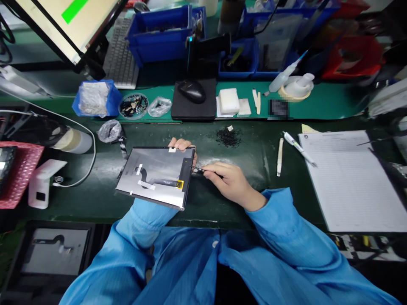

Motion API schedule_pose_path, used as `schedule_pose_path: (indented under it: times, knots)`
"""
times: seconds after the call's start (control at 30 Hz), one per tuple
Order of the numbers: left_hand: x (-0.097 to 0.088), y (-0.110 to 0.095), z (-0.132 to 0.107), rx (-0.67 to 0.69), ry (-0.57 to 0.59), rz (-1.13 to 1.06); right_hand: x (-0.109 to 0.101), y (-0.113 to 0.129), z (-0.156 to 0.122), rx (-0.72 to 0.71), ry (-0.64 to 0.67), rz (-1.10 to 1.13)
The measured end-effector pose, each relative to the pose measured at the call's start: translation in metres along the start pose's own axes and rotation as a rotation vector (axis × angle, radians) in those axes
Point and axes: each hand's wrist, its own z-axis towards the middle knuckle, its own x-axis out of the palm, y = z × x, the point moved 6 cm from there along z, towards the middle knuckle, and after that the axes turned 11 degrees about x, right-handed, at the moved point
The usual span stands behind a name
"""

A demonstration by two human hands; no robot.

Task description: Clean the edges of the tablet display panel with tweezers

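Observation:
My left hand holds a tablet display panel from beneath, fingers curled over its far edge; most of that hand is hidden under the panel. The panel's grey back faces up, tilted, with a dark flex cable, white tape pieces and a gold connector. In my right hand, thumb and fingers pinch thin metal tweezers. Their tip is at the panel's right edge; whether it grips anything is too small to tell. Beyond my hands lies a pile of small black scraps.
Lined paper and a pen lie at the right, beside a cream stick. A mouse, a white sponge block and blue bins stand at the back. Another panel rests in a black tray at lower left.

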Motion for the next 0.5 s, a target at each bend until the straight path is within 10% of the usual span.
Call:
schedule_pose_path:
  times: [0.5]
  knots:
    - [0.0008,0.0049,0.0051,-0.048,0.070,-0.105,0.0017,-0.0052,-0.0011,0.093,-0.003,0.022]
